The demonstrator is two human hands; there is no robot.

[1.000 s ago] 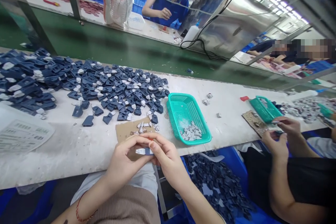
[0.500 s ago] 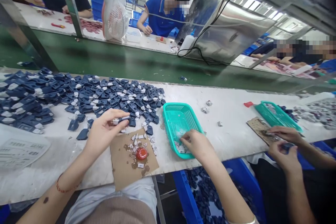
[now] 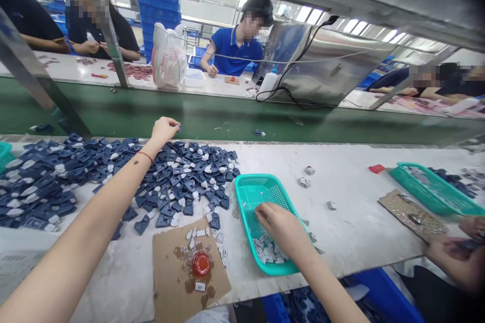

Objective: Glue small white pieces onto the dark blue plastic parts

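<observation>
My left hand (image 3: 165, 130) is stretched far forward over the back edge of the pile of dark blue parts (image 3: 189, 174), its fingers pinched on a small dark part (image 3: 179, 128). My right hand (image 3: 275, 222) hangs over the green basket (image 3: 242, 232), fingers bent together; what they hold, if anything, is hidden. Small white-grey pieces (image 3: 267, 252) lie in the basket's near end. Left of the basket, a cardboard sheet (image 3: 170, 267) carries a round red item (image 3: 201, 263) and several small white pieces.
A green belt (image 3: 212, 128) runs behind the table with a dark part (image 3: 259, 132) on it. At right are another green basket (image 3: 428, 192), cardboard (image 3: 413, 214) and a person's hands (image 3: 454, 252). A blue bin (image 3: 382, 287) stands below the table edge. Other people sit across.
My left hand has moved forward from above the cardboard to the belt side of the pile, still pinching a dark part. My right hand has lifted from the pieces in the basket. The view has shifted.
</observation>
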